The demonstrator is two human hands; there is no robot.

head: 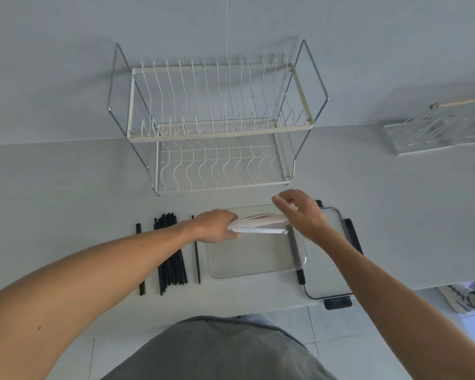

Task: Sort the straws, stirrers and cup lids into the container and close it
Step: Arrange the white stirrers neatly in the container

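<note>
My left hand (217, 226) grips a bundle of white paper-wrapped straws (261, 224) by one end, holding it over the far part of the clear container (258, 266). My right hand (302, 212) hovers at the bundle's other end with fingers loosely curled and touches the straw tips. The container's lid (332, 220), clear with black clips, lies on the counter to the right, partly under my right arm. Black stirrers (170, 253) lie in a pile left of the container, with two single ones (140, 259) beside it.
A two-tier white wire dish rack (217, 124) stands behind the container against the wall. A clear rack with a wooden rod (439, 127) sits at the far right. The counter's front edge runs just below the container and lid.
</note>
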